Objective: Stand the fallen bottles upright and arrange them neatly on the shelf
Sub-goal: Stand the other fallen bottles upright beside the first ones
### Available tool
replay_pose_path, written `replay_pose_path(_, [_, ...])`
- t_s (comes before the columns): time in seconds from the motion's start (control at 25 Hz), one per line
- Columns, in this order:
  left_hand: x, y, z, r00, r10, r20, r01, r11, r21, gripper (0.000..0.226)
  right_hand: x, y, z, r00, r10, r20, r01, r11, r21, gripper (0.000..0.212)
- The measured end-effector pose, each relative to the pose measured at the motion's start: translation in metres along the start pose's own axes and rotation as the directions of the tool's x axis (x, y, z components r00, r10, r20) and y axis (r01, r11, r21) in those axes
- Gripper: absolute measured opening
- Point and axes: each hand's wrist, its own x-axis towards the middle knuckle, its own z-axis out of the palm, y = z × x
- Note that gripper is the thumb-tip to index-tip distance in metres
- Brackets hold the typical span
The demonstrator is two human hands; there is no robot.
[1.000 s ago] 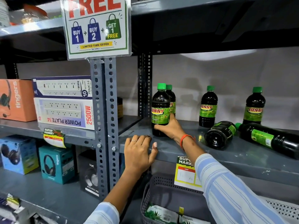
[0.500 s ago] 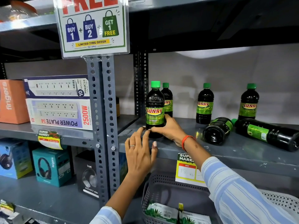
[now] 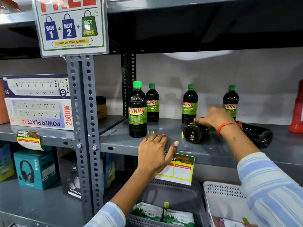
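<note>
At the far left edge an orange box (image 3: 3, 102) is cut off, so only a sliver shows; beside it two power-strip boxes (image 3: 38, 102) lie stacked, the lower one's print upside down. Below, on the lower shelf, a teal headphone box (image 3: 35, 169) stands, with a dark box (image 3: 72, 181) partly hidden behind the perforated upright (image 3: 85, 128). The offer sign (image 3: 70, 25) above is cropped at the top, its lettering blurred. On the grey shelf (image 3: 164, 128) four bottles stand upright: the front bottle (image 3: 137, 110) at about 9 o'clock from the shelf's middle, a second bottle (image 3: 152, 104) just behind it at its 1 o'clock, a third bottle (image 3: 189, 104), and a fourth bottle (image 3: 230, 102) partly covered by the right hand (image 3: 214, 118). The left hand (image 3: 154, 153) rests palm-down on the shelf's front edge, fingers spread and holding nothing, covering part of the price tag (image 3: 178, 169). Two bottles lie fallen: the near fallen bottle (image 3: 195, 132) points its base toward the camera, and the right hand lies over its upper side, motion-blurred, so whether the fingers have closed on it cannot be told. The far fallen bottle (image 3: 257, 135) lies at the hand's 3 o'clock, its neck hidden behind the wrist. At the right edge a red object (image 3: 297, 112) is cut off. Below, two baskets (image 3: 173, 199) are partly out of frame.
</note>
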Motion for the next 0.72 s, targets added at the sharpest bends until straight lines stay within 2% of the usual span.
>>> replay_pose_path(0.08, [0.007,0.021,-0.001,0.998,0.024,0.056,-0.025,0.999,0.023,0.062,0.003,0.014,0.001,0.95,0.118,0.288,-0.19,0.952,0.239,0.065])
replay_pose_path(0.12, [0.01,0.029,0.0,0.996,0.039,0.076,-0.041,0.999,0.029,0.062,0.007,0.021,0.007,0.92,0.147,0.363,-0.284,0.888,0.361,0.077])
replay_pose_path(0.16, [0.012,0.034,0.001,0.995,0.047,0.085,-0.05,0.998,0.031,0.062,0.01,0.026,0.014,0.903,0.149,0.402,-0.339,0.822,0.457,0.079])
replay_pose_path(0.24, [0.014,0.037,0.002,0.995,0.067,0.072,-0.068,0.997,0.019,0.061,0.009,0.02,0.017,0.9,0.1,0.424,-0.321,0.811,0.49,0.047])
replay_pose_path(0.28, [0.013,0.038,0.003,0.995,0.074,0.064,-0.076,0.997,0.023,0.061,0.01,0.016,0.019,0.907,0.098,0.41,-0.312,0.811,0.495,0.037])
replay_pose_path(0.32, [0.013,0.038,0.003,0.995,0.075,0.059,-0.076,0.997,0.027,0.061,0.01,0.011,0.02,0.91,0.102,0.402,-0.319,0.791,0.522,0.037])
replay_pose_path(0.4, [0.011,0.039,0.004,0.997,0.066,0.047,-0.067,0.997,0.024,0.061,0.014,0.009,0.028,0.932,0.083,0.352,-0.292,0.747,0.597,0.062])
replay_pose_path(0.48, [0.009,0.04,0.005,0.998,0.043,0.034,-0.044,0.999,0.026,0.06,0.016,0.009,0.034,0.98,0.09,0.176,-0.18,0.781,0.598,0.091])
replay_pose_path(0.56, [0.007,0.039,0.006,0.999,0.038,0.018,-0.038,0.999,0.021,0.06,0.015,0.014,0.041,0.999,-0.026,-0.026,0.036,0.876,0.482,0.103])
replay_pose_path(0.6, [0.007,0.039,0.007,0.999,0.04,0.007,-0.04,0.999,0.019,0.06,0.014,0.015,0.04,0.99,-0.089,-0.113,0.13,0.889,0.438,0.107])
replay_pose_path(0.72, [0.006,0.038,0.007,1.0,0.025,-0.001,-0.025,0.999,0.023,0.061,0.014,0.024,0.045,0.947,-0.228,-0.227,0.299,0.885,0.358,0.114])
